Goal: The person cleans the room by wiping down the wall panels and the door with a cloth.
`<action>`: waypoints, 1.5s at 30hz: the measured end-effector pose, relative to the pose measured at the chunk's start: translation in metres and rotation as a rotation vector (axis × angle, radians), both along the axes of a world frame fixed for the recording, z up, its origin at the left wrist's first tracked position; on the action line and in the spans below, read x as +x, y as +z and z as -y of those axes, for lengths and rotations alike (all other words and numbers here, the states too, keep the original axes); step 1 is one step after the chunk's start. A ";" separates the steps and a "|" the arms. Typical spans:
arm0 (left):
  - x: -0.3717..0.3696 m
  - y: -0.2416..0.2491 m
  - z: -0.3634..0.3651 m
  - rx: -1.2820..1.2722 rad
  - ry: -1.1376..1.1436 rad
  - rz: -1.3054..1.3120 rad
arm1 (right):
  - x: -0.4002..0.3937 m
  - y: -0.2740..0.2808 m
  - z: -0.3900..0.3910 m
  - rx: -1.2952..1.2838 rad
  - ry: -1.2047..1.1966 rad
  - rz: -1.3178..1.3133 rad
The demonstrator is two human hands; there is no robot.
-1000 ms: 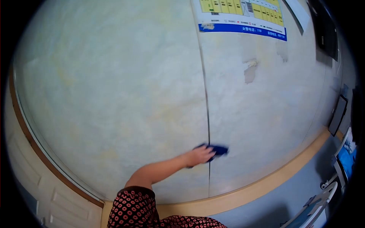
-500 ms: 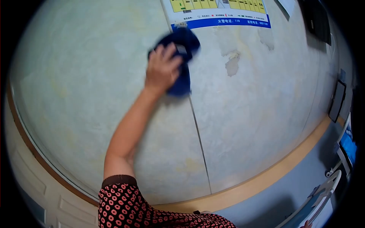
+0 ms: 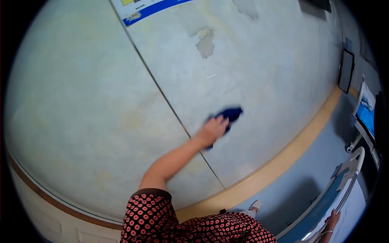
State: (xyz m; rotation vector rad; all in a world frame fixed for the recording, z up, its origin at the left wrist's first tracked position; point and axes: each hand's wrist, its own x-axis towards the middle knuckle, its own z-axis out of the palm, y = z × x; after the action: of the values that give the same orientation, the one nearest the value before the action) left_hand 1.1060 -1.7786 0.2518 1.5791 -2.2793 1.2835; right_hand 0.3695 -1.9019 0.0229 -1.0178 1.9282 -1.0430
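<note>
My left hand [image 3: 212,130] presses a dark blue cloth [image 3: 230,115] against the pale mottled wall [image 3: 259,133], just right of a dark vertical seam. The cloth is bunched under the fingers and slightly blurred. At the lower right, my right hand [image 3: 333,219], with a band at the wrist, is closed round the grey rail [image 3: 343,202] of a bed. Higher on the wall are a peeled patch [image 3: 205,43] and part of a poster with a blue border [image 3: 158,9].
A tan strip [image 3: 279,167] runs along the wall's lower edge. Another bed with blue fabric [image 3: 364,118] stands at the far right, near a dark-framed panel [image 3: 346,71]. A shoe [image 3: 256,205] shows at the bottom, and a panelled door [image 3: 38,210] at lower left.
My left hand and the cloth have moved down and to the right, away from the poster's edge. The view has shifted, showing more of the bed and my right hand.
</note>
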 end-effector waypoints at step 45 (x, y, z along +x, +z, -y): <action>-0.034 -0.192 0.152 0.696 0.080 0.106 | 0.043 0.068 0.051 -0.027 0.079 -0.719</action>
State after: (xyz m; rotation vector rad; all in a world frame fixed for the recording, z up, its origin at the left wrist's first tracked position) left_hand 1.0724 -1.9310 0.0594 1.8184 -2.9591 0.6037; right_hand 0.4121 -1.9530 0.0913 -1.6272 2.3991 -0.7035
